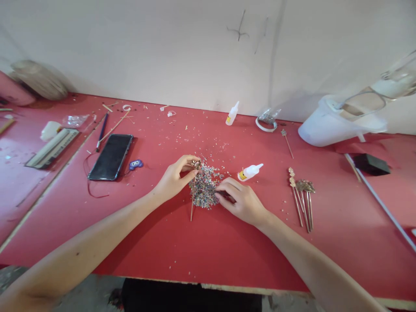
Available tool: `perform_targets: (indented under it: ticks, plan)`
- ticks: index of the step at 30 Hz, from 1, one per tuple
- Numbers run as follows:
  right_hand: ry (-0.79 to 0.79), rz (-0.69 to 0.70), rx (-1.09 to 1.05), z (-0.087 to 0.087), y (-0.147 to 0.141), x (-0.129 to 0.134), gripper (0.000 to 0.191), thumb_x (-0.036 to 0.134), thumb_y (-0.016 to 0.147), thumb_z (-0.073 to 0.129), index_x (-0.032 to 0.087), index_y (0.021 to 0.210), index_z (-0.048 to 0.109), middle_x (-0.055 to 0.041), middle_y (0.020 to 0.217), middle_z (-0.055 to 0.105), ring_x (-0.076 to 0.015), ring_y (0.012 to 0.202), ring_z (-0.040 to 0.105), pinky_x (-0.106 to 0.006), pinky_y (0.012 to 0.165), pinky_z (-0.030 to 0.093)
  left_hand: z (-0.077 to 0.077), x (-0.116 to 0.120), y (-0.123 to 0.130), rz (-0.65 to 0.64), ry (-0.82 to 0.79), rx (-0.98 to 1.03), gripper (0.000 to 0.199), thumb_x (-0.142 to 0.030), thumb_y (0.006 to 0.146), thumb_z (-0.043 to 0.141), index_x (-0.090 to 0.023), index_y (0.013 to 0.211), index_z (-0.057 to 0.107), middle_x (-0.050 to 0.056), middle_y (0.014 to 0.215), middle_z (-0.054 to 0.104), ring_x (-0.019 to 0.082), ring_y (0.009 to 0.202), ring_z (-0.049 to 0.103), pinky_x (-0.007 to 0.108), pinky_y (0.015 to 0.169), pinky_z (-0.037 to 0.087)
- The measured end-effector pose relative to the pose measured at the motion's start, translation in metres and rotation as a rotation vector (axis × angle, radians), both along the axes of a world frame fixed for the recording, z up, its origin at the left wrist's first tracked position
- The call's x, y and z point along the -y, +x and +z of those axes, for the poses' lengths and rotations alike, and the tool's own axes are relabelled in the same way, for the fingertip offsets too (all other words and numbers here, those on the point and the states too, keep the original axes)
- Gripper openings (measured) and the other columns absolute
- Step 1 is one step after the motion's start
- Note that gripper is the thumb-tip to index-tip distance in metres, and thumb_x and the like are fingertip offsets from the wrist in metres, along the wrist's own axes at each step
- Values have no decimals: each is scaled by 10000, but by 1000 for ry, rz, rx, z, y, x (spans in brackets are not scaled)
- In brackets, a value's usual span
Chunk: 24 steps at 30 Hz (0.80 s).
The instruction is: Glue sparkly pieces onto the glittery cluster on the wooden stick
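Observation:
My left hand pinches the ornate top of a thin metallic stick, whose shaft points down toward the table's front edge. Beneath and beside it lies a pile of small glittering pieces on the red table. At the pile's right side my right hand is closed, its thumb and fingertips pressed together around something small and dark that I cannot make out. Just above that hand a white glue bottle with a yellow label lies on its side.
Right of my hands lie several decorated sticks, a white container and a black block. A second glue bottle and a tape roll are near the wall. Leftward are a phone, a pencil and a blue trinket.

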State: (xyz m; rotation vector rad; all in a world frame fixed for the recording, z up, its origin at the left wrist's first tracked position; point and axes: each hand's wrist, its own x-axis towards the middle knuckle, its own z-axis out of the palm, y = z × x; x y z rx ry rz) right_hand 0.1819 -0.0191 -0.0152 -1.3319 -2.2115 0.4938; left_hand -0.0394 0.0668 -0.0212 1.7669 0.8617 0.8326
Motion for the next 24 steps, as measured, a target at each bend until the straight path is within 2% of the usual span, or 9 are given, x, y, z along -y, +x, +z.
perform_targets:
  ticks: [3,8,14,17,21,24]
  plan:
    - [1,-3,0,0,1,0,127,245,923,480,174,919,585,-54,874,588,-124,717,569,-240,637,470,1,1,0,19,1,-13,267,-179,887,529,-208,1150,500,55,1109,604,154,892,690,368,974,490]
    - [1,-7,10,0,1,1,145,253,926,468,175,921,590,-52,865,589,-116,689,557,-229,599,455,1,1,0,5,-14,14,260,-194,894,520,-204,1152,489,73,1136,597,181,995,666,343,940,513]
    - [-1,-4,11,1,0,1,156,259,932,455,179,922,589,-57,871,595,-123,701,568,-239,625,469,-2,1,0,6,-25,47,303,-195,896,525,-226,1192,469,67,1120,599,180,934,684,384,952,508]
    - [-7,-7,9,2,0,1,154,256,932,454,181,923,588,-55,871,593,-121,697,560,-234,614,463,-2,0,0,28,-19,62,308,-199,894,531,-210,1194,462,85,1137,604,202,1021,653,384,949,511]
    - [-8,-5,16,2,0,0,140,251,928,465,178,919,584,-52,866,585,-121,692,548,-229,592,446,1,1,2,-35,9,28,325,-174,900,517,-214,1216,456,83,1163,604,206,1140,589,385,1021,458]
    - [-7,-8,23,1,-1,-1,134,247,924,472,175,915,584,-48,857,581,-120,691,545,-230,594,443,3,3,3,-108,-58,1,352,-179,905,511,-242,1245,442,81,1194,586,207,1080,631,377,982,485]
